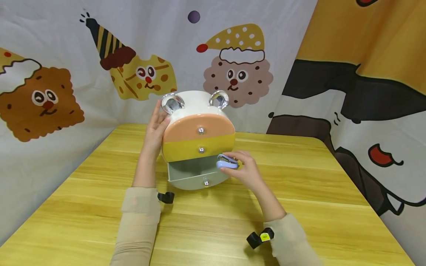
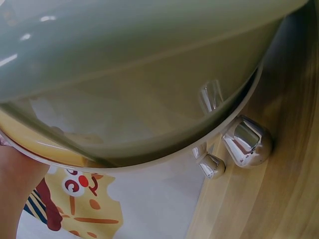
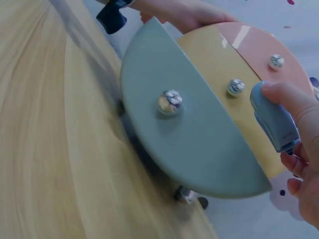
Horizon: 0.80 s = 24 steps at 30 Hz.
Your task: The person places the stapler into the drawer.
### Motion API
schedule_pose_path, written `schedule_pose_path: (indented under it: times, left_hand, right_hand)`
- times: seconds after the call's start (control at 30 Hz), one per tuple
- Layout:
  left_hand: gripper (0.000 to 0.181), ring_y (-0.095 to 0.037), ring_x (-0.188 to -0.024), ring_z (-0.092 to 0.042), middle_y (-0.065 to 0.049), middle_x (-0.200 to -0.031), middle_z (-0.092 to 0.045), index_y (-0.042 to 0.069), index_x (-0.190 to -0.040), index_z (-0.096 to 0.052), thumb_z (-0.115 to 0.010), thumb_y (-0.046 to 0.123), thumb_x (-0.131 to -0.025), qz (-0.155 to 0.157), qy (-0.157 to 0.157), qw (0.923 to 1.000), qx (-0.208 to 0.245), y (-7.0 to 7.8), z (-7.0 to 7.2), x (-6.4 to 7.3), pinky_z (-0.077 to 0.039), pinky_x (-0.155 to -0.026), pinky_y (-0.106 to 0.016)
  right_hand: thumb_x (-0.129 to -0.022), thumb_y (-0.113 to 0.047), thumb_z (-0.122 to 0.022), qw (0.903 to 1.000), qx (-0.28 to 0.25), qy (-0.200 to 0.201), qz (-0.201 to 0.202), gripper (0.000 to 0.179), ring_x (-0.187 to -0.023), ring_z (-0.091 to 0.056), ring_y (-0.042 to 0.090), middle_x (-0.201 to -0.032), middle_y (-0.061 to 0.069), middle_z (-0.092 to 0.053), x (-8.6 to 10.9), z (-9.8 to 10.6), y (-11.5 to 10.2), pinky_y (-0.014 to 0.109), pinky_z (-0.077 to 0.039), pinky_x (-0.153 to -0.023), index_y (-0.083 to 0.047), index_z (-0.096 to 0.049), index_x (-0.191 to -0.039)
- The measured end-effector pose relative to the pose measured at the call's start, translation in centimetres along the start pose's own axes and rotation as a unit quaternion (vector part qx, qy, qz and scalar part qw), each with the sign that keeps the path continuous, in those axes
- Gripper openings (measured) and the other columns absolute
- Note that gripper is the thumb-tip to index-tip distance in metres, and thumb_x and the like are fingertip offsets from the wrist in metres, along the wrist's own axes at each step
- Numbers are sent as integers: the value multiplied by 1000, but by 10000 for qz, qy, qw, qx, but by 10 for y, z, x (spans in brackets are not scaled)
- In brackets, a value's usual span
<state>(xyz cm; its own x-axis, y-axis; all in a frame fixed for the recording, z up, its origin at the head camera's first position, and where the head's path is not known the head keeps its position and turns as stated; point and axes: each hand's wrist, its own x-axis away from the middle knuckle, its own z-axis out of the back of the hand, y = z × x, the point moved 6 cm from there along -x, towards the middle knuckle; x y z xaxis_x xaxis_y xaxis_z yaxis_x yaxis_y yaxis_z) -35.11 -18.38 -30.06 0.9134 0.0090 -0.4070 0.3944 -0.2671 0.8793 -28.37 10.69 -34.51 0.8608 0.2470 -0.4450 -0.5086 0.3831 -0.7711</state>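
A small rounded drawer box (image 1: 194, 105) with a white top and two silver ear-shaped pieces stands on the table. Its peach top drawer (image 1: 186, 127) and yellow middle drawer (image 1: 181, 149) are closed, while the grey-green bottom drawer (image 3: 164, 137) is pulled out. My left hand (image 1: 155, 129) rests with extended fingers against the left side of the box. Between thumb and fingers, my right hand (image 1: 246, 170) pinches a small light-blue stapler (image 1: 227, 163), held above the right end of the bottom drawer. Part of that drawer's inside is hidden behind its front.
The wooden table (image 1: 286, 184) extends around the box. Behind it hangs a cloth (image 1: 186, 48) with cartoon cookies. Silver feet (image 2: 247, 142) hold the box off the tabletop. A black wrist camera (image 1: 166, 197) sits at the left sleeve, another camera (image 1: 255, 239) at the right.
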Motion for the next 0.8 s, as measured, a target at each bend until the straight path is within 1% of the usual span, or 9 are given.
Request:
schedule_pose_path:
  times: [0.03,0.07,0.17,0.23,0.27,0.37,0.47,0.63,0.8]
  left_hand:
    - [64,-26,-131,-39,-13,-150,-33,38,-151,-24,-54,18,-99,-3,1,10000,-13,0,0,0,-42,-100,-27]
    - [64,-26,-131,-39,-13,-150,-33,38,-151,-24,-54,18,-98,-4,2,10000,-8,0,0,0,-42,-99,-26]
    - [64,-26,-131,-39,-13,-150,-34,38,-152,-24,-54,18,-99,-18,-3,10000,16,-1,0,-1,-42,-99,-25]
    - [64,-26,-132,-38,-13,-150,-33,37,-152,-24,-54,17,-99,-42,-16,10000,44,-1,0,-1,-42,-99,-25]
    - [65,-26,-132,-38,-13,-150,-33,35,-152,-23,-54,16,-99,-60,-22,10000,65,-1,0,-1,-42,-99,-25]
    - [65,-26,-132,-38,-13,-150,-33,33,-153,-21,-53,16,-99,-99,-42,9999,77,0,-1,-1,-42,-99,-25]
    - [65,-26,-132,-39,-14,-150,-33,31,-154,-21,-53,16,-99,-117,-40,9999,68,0,-1,-1,-41,-100,-26]
    - [65,-26,-132,-38,-14,-150,-33,32,-153,-22,-53,16,-99,-134,-39,9999,63,1,-1,-1,-41,-100,-27]
    - [64,-26,-131,-39,-14,-149,-34,33,-153,-23,-53,15,-99,-144,-28,9998,116,0,-1,-1,-41,-101,-27]
  right_hand:
    - [-73,-14,-85,10000,3,1,14,41,-103,-50,23,-107,6,-65,0,-2,-6,45,-43,-85,-9,-71,-112]
    - [-72,-13,-85,10000,19,25,65,42,-102,-50,23,-106,6,-65,-1,-6,-6,43,-43,-84,-9,-71,-111]
    - [-71,-14,-86,9998,99,63,149,43,-100,-50,23,-106,5,-66,-5,-14,-6,39,-42,-83,-9,-72,-111]
    - [-70,-14,-86,9996,171,74,192,44,-100,-50,23,-106,5,-66,-7,-19,-6,39,-41,-83,-9,-72,-111]
    - [-69,-16,-87,9994,218,92,236,44,-99,-50,21,-106,3,-66,-9,-23,-1,38,-41,-83,-11,-72,-111]
    - [-70,-18,-87,9990,320,85,287,44,-99,-50,21,-106,3,-66,-11,-29,-2,38,-40,-83,-11,-72,-111]
    - [-70,-21,-87,9980,530,91,339,44,-98,-50,21,-105,2,-66,-13,-34,-2,39,-38,-85,-12,-72,-111]
    - [-71,-28,-86,9929,1113,49,424,45,-94,-49,18,-103,-1,-66,-14,-40,-2,40,-36,-86,-14,-73,-111]
    - [-73,-29,-85,9924,1141,-5,461,44,-93,-48,17,-98,4,-67,-11,-42,-3,41,-34,-88,-13,-72,-111]
